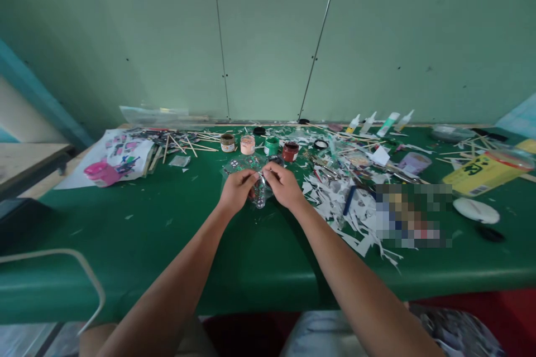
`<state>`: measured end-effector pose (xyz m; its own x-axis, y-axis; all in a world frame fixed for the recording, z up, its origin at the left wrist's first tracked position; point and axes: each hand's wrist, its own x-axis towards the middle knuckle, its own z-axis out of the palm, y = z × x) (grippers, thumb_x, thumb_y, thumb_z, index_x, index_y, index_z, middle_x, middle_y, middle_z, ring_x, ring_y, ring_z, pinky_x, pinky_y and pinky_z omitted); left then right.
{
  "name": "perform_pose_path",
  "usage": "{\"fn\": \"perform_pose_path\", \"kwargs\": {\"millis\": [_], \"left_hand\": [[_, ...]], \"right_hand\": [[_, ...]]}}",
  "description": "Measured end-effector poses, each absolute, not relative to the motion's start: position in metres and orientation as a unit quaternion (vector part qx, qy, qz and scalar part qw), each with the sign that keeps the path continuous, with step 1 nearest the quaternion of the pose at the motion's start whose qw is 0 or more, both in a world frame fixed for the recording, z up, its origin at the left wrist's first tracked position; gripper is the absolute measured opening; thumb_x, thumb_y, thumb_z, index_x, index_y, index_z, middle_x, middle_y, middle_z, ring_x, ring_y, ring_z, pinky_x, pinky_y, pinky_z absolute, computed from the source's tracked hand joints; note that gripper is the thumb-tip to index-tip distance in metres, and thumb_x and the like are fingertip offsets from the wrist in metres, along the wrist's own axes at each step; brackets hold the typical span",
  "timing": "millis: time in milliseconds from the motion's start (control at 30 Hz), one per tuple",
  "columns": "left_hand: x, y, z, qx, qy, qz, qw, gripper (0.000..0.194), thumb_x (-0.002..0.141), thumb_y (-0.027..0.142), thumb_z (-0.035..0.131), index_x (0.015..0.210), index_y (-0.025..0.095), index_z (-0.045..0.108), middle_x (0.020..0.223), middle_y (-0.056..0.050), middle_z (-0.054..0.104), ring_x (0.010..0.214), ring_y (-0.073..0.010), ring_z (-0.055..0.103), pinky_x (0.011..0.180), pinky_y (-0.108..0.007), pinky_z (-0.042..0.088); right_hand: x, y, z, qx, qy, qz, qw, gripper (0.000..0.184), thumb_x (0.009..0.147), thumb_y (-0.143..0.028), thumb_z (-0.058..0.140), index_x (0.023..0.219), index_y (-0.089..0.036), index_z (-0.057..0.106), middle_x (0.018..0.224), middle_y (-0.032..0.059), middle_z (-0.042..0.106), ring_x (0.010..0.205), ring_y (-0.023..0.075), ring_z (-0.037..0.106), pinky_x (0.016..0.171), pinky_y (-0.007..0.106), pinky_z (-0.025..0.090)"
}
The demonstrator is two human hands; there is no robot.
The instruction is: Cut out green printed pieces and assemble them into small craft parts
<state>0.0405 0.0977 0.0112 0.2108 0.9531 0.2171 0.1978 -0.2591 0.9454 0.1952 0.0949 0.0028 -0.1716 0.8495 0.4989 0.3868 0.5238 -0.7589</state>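
Observation:
Both my hands meet over the middle of the green table (167,234). My left hand (235,189) and my right hand (283,184) are closed in a pinch on a small clear plastic packet (259,194) with dark and red bits inside. The packet hangs between my fingertips just above the table top. A second clear sheet with round printed pieces (243,164) lies just behind my left hand.
Four small paint jars (259,146) stand in a row behind my hands. White paper scraps (335,195) are heaped to the right, wooden sticks (184,144) and a printed sheet (121,159) lie to the left. Glue tubes (377,122) and a yellow bottle (486,173) are at far right.

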Motion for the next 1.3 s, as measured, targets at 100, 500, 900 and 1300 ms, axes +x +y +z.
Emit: {"fn": "perform_pose_path", "kwargs": {"millis": [100, 500, 900, 1300], "left_hand": [[0.0411, 0.0974, 0.0113, 0.662, 0.437, 0.447, 0.413, 0.029, 0.081, 0.040, 0.055, 0.061, 0.019, 0.052, 0.043, 0.004, 0.048, 0.041, -0.0115, 0.048, 0.045, -0.023, 0.037], [0.0405, 0.0958, 0.0133, 0.675, 0.446, 0.461, 0.365, 0.024, 0.080, 0.035, 0.052, 0.063, 0.018, 0.054, 0.051, 0.006, 0.038, 0.051, -0.0098, 0.035, 0.052, -0.024, 0.030], [0.0387, 0.0974, 0.0110, 0.676, 0.444, 0.457, 0.370, 0.028, 0.078, 0.042, 0.051, 0.062, 0.019, 0.051, 0.052, 0.006, 0.035, 0.051, -0.0099, 0.033, 0.051, -0.024, 0.029], [0.0374, 0.0967, 0.0160, 0.683, 0.452, 0.451, 0.355, 0.030, 0.076, 0.046, 0.051, 0.062, 0.018, 0.053, 0.053, 0.006, 0.037, 0.053, -0.0107, 0.034, 0.053, -0.024, 0.030]], "right_hand": [[0.1945, 0.0944, 0.0036, -0.424, -0.726, 0.245, 0.482, 0.024, 0.089, -0.040, 0.041, 0.076, -0.023, 0.050, 0.061, -0.0041, 0.044, 0.057, 0.0136, 0.043, 0.059, 0.026, 0.032], [0.1957, 0.0921, 0.0054, -0.427, -0.748, 0.246, 0.445, 0.022, 0.089, -0.038, 0.040, 0.074, -0.023, 0.045, 0.061, -0.0047, 0.041, 0.057, 0.0136, 0.041, 0.059, 0.026, 0.031], [0.1976, 0.0914, 0.0052, -0.417, -0.758, 0.239, 0.441, 0.021, 0.090, -0.037, 0.039, 0.075, -0.024, 0.046, 0.060, -0.0047, 0.041, 0.059, 0.0143, 0.042, 0.061, 0.026, 0.031], [0.1914, 0.0906, 0.0058, -0.435, -0.751, 0.228, 0.441, 0.021, 0.090, -0.038, 0.037, 0.077, -0.024, 0.046, 0.060, -0.0043, 0.043, 0.058, 0.0154, 0.044, 0.061, 0.026, 0.031]]}}
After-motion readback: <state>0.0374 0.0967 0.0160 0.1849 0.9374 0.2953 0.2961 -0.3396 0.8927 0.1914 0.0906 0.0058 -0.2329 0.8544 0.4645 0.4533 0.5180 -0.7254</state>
